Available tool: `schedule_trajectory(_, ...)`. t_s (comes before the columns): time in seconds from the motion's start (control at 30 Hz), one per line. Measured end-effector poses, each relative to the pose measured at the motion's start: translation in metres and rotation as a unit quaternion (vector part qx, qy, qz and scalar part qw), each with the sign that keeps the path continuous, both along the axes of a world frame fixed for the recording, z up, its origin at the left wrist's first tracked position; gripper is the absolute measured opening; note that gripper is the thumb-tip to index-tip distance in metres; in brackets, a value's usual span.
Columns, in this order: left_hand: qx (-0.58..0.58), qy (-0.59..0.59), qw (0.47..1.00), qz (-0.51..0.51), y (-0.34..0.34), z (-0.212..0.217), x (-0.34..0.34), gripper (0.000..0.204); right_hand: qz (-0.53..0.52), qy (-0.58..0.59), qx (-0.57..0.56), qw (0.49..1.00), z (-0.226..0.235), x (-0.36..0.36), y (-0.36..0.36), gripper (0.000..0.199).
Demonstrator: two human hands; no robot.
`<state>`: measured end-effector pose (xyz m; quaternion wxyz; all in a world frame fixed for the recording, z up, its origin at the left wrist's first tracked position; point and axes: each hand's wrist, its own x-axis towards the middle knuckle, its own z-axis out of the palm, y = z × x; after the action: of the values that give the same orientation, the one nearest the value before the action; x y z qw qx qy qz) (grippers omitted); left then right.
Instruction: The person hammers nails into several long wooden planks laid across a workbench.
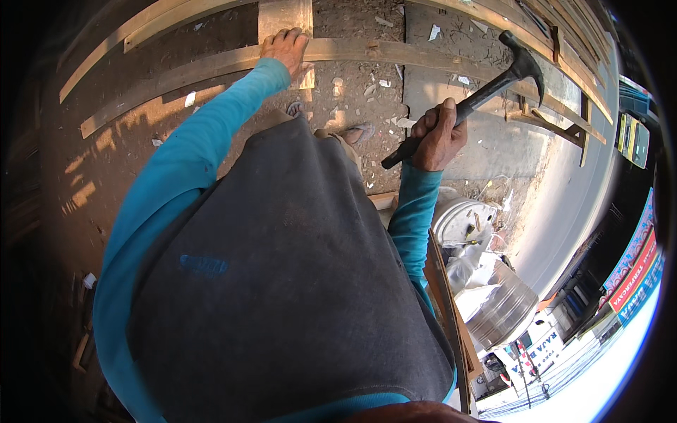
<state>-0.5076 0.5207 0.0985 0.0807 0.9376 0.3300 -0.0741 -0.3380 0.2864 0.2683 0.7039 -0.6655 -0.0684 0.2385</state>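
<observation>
My right hand (440, 135) is wrapped round the handle of a black claw hammer (486, 90), lifted to the right with its head pointing up and away from me. Ahead of me, my left hand (285, 51) rests on a long wooden plank (367, 49) where a wider board (285, 14) meets it crosswise. The fingers of that hand lie over the wood, spread a little. Whether it pins anything small there, such as a nail, cannot be seen.
More wooden rails (169, 26) run across the far side, with stacked planks (575, 32) at the far right. White scraps litter the dirt floor (345, 99) near my feet. A white drum (462, 218) and a clear plastic container (504, 303) stand to my right, beside a road (564, 218).
</observation>
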Motion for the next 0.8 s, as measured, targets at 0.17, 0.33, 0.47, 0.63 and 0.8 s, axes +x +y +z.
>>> schedule_trajectory(0.17,0.000,-0.010,1.000,0.008,-0.002,-0.002,0.003,0.068,-0.043,0.053,0.031,0.997,-0.038,0.015,0.003,0.035)
schedule_trajectory(0.33,0.001,0.004,1.000,0.002,0.001,-0.002,0.003,0.068,0.159,0.277,-0.163,0.933,-0.098,-0.003,-0.027,0.029)
schedule_trajectory(0.47,-0.023,0.019,1.000,0.003,-0.005,0.011,0.004,0.066,0.097,0.162,-0.100,0.977,-0.044,-0.008,-0.019,0.030)
schedule_trajectory(0.63,0.001,0.014,1.000,0.011,-0.003,-0.006,-0.003,0.065,-0.019,-0.145,0.050,0.988,0.023,0.000,0.019,0.021)
schedule_trajectory(0.8,-0.004,0.010,1.000,0.003,0.000,0.004,0.004,0.065,0.089,-0.231,-0.243,0.938,-0.084,-0.007,-0.013,0.030)
